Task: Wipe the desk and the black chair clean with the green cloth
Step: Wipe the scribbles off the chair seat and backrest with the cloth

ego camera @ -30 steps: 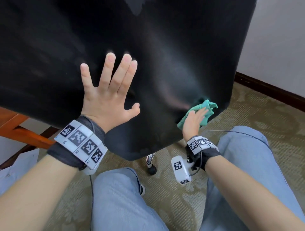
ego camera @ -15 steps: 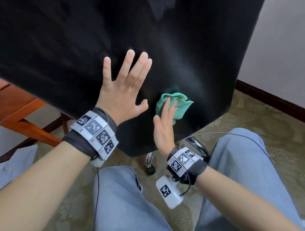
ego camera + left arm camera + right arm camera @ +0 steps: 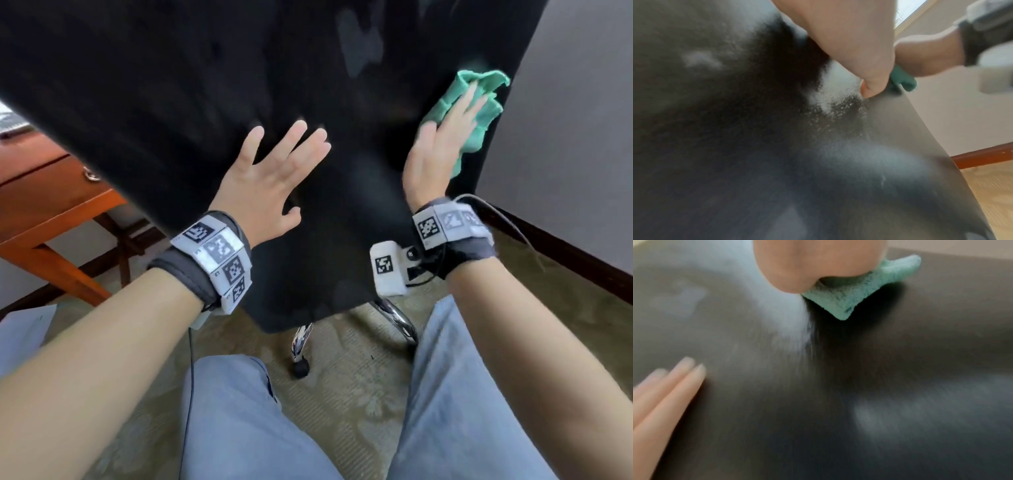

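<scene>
1. The right hand (image 3: 442,150), fingers straight, pressed the green cloth (image 3: 479,113) against the black chair (image 3: 171,85) back near its right edge.
2. The left hand (image 3: 270,181), fingers spread, lay flat on the chair back.

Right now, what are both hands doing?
Left hand: open, flat on the black chair.
Right hand: open, pressing the green cloth on it.

Soft daylight, pale sheen on the black chair (image 3: 205,85), motion blur, both wrist views smeared.
</scene>
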